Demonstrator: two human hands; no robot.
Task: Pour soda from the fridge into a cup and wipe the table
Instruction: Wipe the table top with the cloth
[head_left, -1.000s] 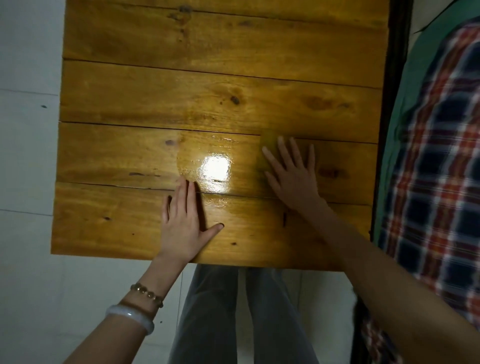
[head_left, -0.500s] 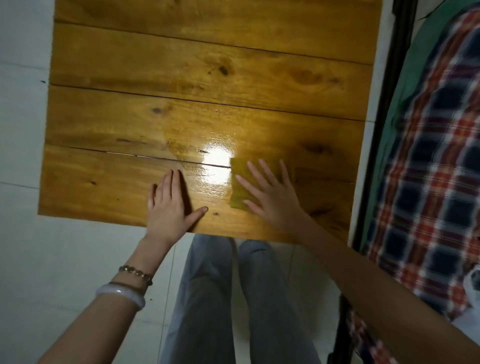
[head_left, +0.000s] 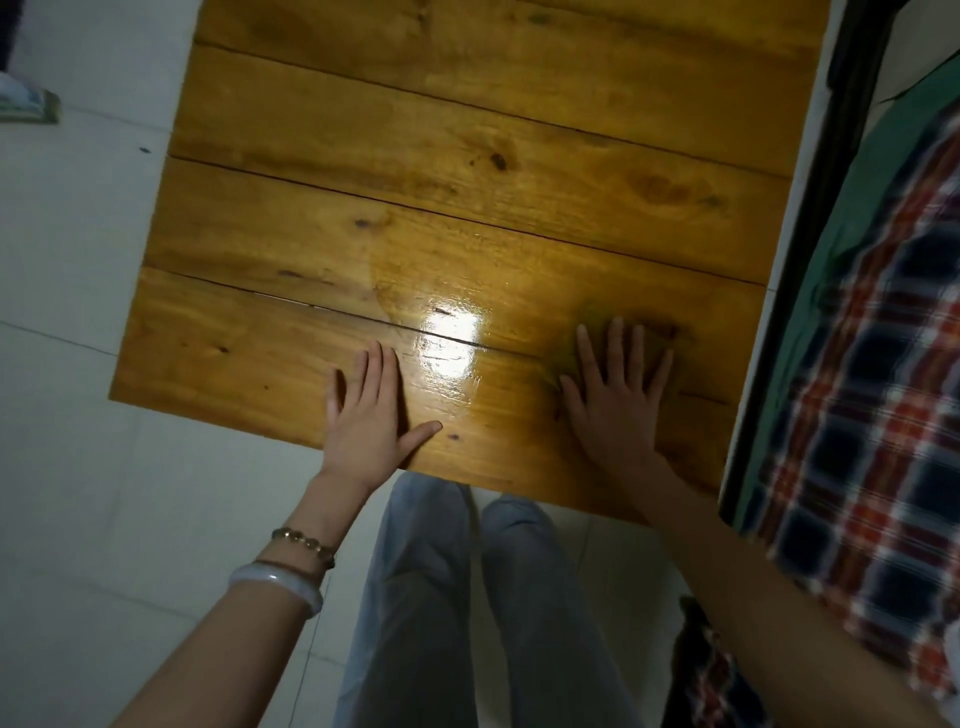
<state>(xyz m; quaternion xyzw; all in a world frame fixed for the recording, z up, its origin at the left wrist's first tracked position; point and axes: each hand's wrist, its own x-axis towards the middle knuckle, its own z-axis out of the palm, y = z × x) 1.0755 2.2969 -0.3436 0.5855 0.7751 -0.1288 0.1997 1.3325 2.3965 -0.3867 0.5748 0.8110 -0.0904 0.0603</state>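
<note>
While flat right hand (head_left: 615, 400) pressed cloth (head_left: 563, 358), left hand (head_left: 366, 410) lay flat, empty.
Bench's (head_left: 467, 156) near-right corner: overlapping strokes judged best.

The yellow-green cloth (head_left: 563, 358) lies flat under my right hand (head_left: 615, 395), near the table's front right corner. The table (head_left: 467, 156) is glossy orange-brown planks, with a bright shine just left of the cloth.

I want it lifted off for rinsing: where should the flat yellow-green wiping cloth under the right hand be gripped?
Likely the edge showing beyond the fingertips. The yellow-green wiping cloth lies flat on the wooden plank table, pressed under the right hand, so pinch that edge from above, thumb sliding underneath.
</note>
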